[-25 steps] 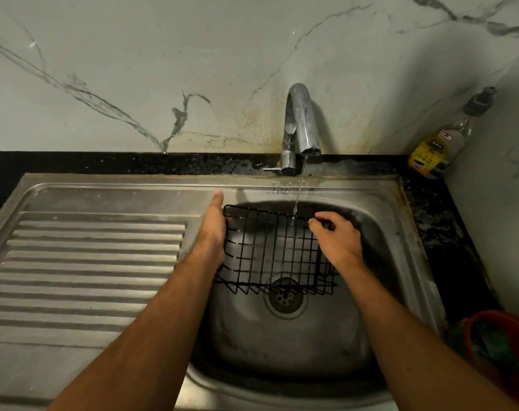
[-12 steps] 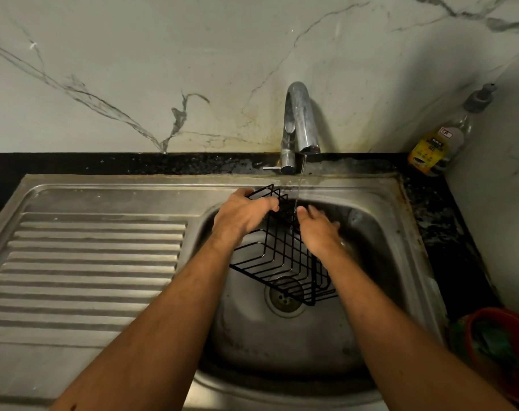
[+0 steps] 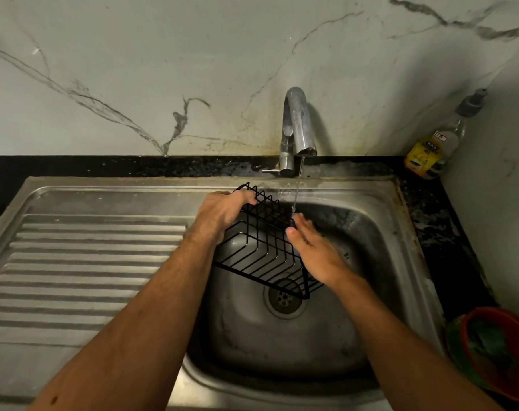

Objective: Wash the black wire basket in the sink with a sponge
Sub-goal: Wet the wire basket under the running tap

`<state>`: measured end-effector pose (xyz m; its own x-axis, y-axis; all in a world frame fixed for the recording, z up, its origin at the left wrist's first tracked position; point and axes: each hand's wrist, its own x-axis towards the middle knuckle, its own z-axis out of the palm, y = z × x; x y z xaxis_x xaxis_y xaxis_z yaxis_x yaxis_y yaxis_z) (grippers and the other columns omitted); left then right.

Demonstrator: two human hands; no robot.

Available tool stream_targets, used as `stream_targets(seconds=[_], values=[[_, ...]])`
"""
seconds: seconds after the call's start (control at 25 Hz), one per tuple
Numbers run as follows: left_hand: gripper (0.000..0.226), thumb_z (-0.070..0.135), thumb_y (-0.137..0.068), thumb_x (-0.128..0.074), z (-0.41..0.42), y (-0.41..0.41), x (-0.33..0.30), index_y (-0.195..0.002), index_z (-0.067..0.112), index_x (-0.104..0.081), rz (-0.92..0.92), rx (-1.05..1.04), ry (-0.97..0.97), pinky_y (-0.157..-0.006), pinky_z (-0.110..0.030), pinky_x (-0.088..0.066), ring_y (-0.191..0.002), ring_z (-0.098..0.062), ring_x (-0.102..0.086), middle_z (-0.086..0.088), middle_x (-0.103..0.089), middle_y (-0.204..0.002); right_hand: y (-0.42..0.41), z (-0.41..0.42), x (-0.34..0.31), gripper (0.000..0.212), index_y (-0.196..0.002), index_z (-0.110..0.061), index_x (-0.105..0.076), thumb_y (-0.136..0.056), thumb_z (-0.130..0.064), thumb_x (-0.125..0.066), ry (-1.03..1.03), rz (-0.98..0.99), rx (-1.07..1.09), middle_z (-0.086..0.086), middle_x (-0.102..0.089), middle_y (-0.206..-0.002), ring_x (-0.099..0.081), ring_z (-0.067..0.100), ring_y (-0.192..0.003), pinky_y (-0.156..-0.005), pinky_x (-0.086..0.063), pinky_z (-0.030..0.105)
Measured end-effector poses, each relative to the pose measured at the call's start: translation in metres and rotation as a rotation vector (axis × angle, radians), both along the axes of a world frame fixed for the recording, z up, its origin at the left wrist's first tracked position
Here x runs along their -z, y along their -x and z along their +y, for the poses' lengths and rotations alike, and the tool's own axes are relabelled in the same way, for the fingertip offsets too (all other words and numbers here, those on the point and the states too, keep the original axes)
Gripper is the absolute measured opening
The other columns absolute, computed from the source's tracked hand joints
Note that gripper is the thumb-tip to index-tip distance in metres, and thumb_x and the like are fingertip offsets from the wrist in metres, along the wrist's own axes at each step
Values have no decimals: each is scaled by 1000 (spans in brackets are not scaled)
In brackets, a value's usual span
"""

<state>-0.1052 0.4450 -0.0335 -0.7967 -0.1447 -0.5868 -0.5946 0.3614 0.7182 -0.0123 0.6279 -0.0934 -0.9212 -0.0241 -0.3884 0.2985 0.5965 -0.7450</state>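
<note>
One basket (image 3: 264, 247) corner inside left grip (image 3: 222, 210)

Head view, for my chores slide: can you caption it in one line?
Left hand grips the tilted black wire basket under the tap's thin stream while the open right hand touches its side.

I see a black basket (image 3: 261, 247), steel sink (image 3: 371, 292), grey-veined white wall (image 3: 133, 69), yellow-labelled bottle (image 3: 430, 149), red bowl (image 3: 501, 351).
</note>
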Motion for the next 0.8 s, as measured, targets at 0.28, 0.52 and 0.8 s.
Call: stream_targets(seconds=[0.28,0.52,0.8], values=[[56,52,-61,-71,-7,0,8,-99,11,-70,-236,33,-153,-76,-31,-52,-88,-27,-67,-9,-72,-101,16,-12,-34,115,-159,-37,-8,-70,-70,-74,-269,282,-436,-12,-5,-166,-6,5,-152,-121,-7,28],[28,37,-88,-56,-12,-15,20,-88,12,-68,-226,10,-196,-75,-32,-50,-67,-25,-63,-9,-71,-74,4,22,-10,87,-154,-34,-33,-80,-52,-75,-285,81,-277,-10,-33,-159,-35,11,-144,-117,-28,29],[58,66,-80,-54,3,-9,24,-94,13,-72,-184,25,-87,-85,-40,-58,-85,-25,-68,-12,-76,-100,3,5,1,58,-144,-30,-52,-93,-2,-47,-305,247,-78,3,-59,-140,-67,23,-99,-79,-50,23]])
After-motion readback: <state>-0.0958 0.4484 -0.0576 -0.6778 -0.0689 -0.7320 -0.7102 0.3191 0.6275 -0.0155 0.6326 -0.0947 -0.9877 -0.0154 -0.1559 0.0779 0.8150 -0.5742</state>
